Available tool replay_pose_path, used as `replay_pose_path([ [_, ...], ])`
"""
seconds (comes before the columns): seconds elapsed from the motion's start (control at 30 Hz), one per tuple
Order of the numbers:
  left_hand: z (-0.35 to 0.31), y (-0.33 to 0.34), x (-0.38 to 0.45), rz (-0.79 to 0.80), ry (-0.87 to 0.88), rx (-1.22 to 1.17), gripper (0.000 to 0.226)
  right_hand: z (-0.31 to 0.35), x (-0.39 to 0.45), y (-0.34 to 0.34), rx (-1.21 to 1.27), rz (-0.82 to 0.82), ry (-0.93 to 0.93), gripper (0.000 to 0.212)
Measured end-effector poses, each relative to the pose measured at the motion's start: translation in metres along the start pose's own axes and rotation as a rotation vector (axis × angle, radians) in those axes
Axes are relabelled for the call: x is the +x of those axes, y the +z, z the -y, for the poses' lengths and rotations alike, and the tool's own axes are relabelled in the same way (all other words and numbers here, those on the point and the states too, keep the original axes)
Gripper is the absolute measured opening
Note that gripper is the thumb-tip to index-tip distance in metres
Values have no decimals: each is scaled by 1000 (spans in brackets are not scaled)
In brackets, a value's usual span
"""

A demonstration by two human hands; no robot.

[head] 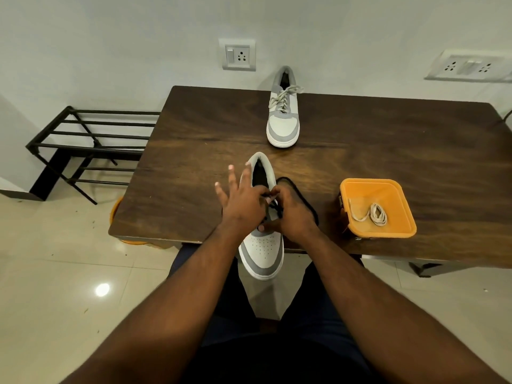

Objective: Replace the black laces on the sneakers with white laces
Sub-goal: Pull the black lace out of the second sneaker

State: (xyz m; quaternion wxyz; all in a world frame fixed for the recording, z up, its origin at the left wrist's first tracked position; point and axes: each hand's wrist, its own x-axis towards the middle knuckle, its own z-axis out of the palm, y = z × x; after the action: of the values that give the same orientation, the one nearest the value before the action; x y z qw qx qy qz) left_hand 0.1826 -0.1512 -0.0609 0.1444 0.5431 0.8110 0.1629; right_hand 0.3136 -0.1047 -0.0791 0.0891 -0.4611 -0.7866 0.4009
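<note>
Nearest, the near sneaker (262, 248) lies with its toe hanging over the table (388, 151) edge toward the person. The left hand (243, 203) pinches the black lace (302, 198) at the eyelets with thumb and forefinger, its other fingers spread apart and straight. The right hand (293, 214) curls its fingers round the same lace, thumb pressed on the shoe's upper. Just right, an orange tub (378, 207) holds a coiled white lace (374, 214). Farther back, the second sneaker (283, 112) already carries white laces, its heel against the wall.
</note>
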Motion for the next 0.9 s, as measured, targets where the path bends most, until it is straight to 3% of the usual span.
replay_pose_path([
  [0.03, -3, 2, 3, 24, -19, -17, 18, -1, 0, 0, 1, -2, -4, 85],
  [0.1, 2, 9, 5, -79, -68, -170, 11, 0, 0, 0, -5, -7, -7, 84],
  [0.23, 33, -2, 1, -574, -473, -878, 11, -2, 2, -1, -3, 9, 9, 82],
  [0.3, 53, -13, 0, -729, -632, -875, 18, -4, 3, 0, 12, 19, 20, 82],
  [0.4, 65, -19, -7, -572, -641, -468, 62, -5, 3, 1, 17, 2, 11, 82],
  [0.47, 60, -15, -17, -401, -431, -220, 86, -5, 4, 2, 25, -2, 1, 82],
  [0.53, 49, -9, -22, -134, -156, -75, 87, -4, 3, 3, 51, -24, -31, 75],
  [0.6, 41, -1, -25, 124, -30, -68, 86, 0, 1, 5, 14, -90, -101, 60],
  [0.63, 38, 3, -26, 177, -10, -80, 87, 2, 1, 6, -26, -131, -131, 52],
  [0.77, 35, 10, -29, 80, -36, -197, 83, 12, 3, 7, -237, -223, -175, 31],
  [0.9, 33, 6, -34, 48, -72, -256, 68, 22, 8, 9, -390, -99, -143, 26],
])
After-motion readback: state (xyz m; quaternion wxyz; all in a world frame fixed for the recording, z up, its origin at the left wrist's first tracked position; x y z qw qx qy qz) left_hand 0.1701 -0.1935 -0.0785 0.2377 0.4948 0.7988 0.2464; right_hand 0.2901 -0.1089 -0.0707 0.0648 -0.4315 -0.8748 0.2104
